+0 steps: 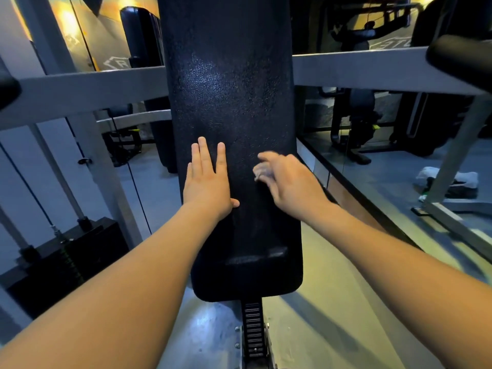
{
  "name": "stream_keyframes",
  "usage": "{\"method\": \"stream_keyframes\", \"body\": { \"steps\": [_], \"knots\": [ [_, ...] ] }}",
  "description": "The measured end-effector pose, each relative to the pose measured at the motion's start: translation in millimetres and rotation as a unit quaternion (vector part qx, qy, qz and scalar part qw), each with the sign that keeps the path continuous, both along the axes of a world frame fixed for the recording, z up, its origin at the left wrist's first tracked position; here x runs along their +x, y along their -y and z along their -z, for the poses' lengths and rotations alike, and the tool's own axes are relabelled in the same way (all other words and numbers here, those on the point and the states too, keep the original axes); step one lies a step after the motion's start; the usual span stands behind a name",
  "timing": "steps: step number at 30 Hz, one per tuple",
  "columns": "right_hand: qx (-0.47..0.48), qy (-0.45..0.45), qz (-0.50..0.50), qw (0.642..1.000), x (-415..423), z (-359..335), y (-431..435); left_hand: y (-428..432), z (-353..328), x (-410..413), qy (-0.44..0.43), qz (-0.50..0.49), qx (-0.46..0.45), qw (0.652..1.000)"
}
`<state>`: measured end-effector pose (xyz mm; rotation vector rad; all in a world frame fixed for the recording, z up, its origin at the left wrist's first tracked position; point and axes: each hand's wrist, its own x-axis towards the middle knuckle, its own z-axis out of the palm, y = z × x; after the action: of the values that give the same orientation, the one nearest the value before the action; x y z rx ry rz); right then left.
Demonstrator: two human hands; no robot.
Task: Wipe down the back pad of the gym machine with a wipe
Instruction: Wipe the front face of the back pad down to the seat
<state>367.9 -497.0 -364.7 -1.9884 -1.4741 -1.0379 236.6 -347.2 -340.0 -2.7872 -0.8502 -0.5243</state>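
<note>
The long black back pad (229,89) of the gym machine runs up the middle of the view, its textured surface shining in the upper half. My left hand (207,179) lies flat on the pad's left side, fingers straight and pointing up. My right hand (287,179) is on the pad's right side, motion-blurred, its fingers curled round a small crumpled pale wipe (262,170) that is against the pad.
Grey frame bars (372,67) cross behind the pad left and right. A toothed adjustment rail (253,328) runs below the pad. A black weight stack (66,257) stands at lower left. A white cloth (447,179) lies on the floor at right.
</note>
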Motion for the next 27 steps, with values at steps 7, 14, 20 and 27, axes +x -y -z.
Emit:
{"method": "stream_keyframes", "body": {
  "steps": [7,14,20,27],
  "knots": [
    [0.084,0.054,0.111,0.989,13,-10,-7,-2,1,0,0.002,-0.002,0.009,1.000],
    [0.065,0.094,0.047,0.992,27,-12,-11,0,4,1,0.011,0.000,0.009,1.000],
    [0.102,0.060,0.050,0.992,29,-74,-50,-1,4,-3,0.018,0.009,0.010,1.000],
    [0.023,0.053,-0.021,0.998,11,5,-37,-12,4,-9,0.022,0.048,-0.005,0.999]
  ]
}}
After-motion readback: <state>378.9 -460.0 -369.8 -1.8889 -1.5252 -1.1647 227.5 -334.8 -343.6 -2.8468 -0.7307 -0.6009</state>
